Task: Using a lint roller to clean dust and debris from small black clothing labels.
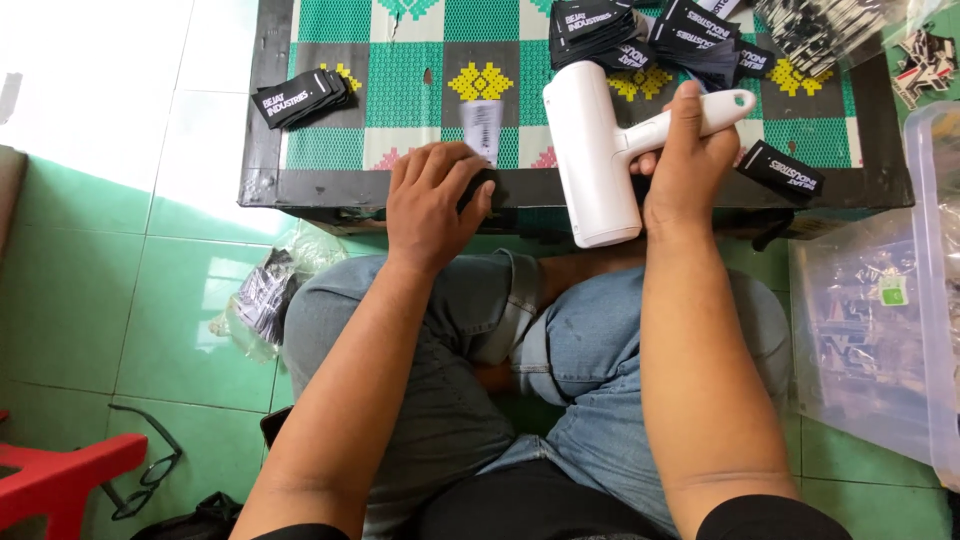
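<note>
Left hand: the left hand (432,205) at frame centre lies palm down, fingers curled, pinching a dark label (478,187) at the table's near edge.
Right hand: the right hand (686,160) is wrapped tight round the handle of a white roller tool (598,150), smooth plastic, its drum hanging over the edge.
Table: low table (262,150) with a black rim and a green woven checked mat.
Labels: black fabric labels (303,96) stacked upper left, a bigger heap (655,38) along the top.
Containers: clear plastic tub (942,280) at right; contents unclear.
</note>
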